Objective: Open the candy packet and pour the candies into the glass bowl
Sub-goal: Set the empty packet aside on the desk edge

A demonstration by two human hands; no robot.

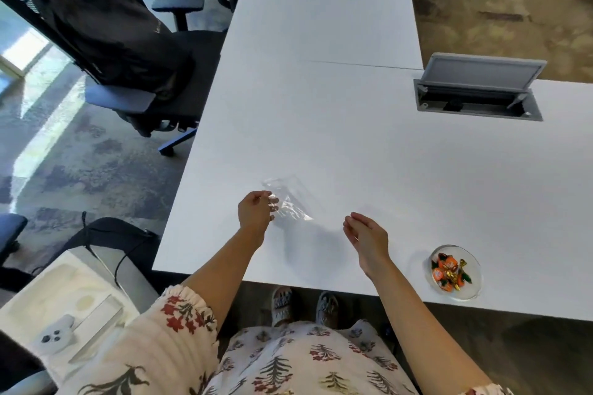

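A clear, empty-looking plastic packet [288, 199] lies crumpled on the white table [321, 122], in front of me and slightly left. My left hand [255, 212] is at the packet's near left edge, fingers curled and touching the plastic. My right hand [365, 236] hovers over the table to the packet's right, fingers loosely apart, holding nothing. A small glass bowl [471, 261] stands near the table's front edge at the right. It holds several orange and gold wrapped candies [447, 272].
An open cable hatch [478, 99] with a raised grey lid is set into the table at the back right. A black office chair [128, 51] stands to the left of the table. A white box [64, 305] sits on the floor at lower left.
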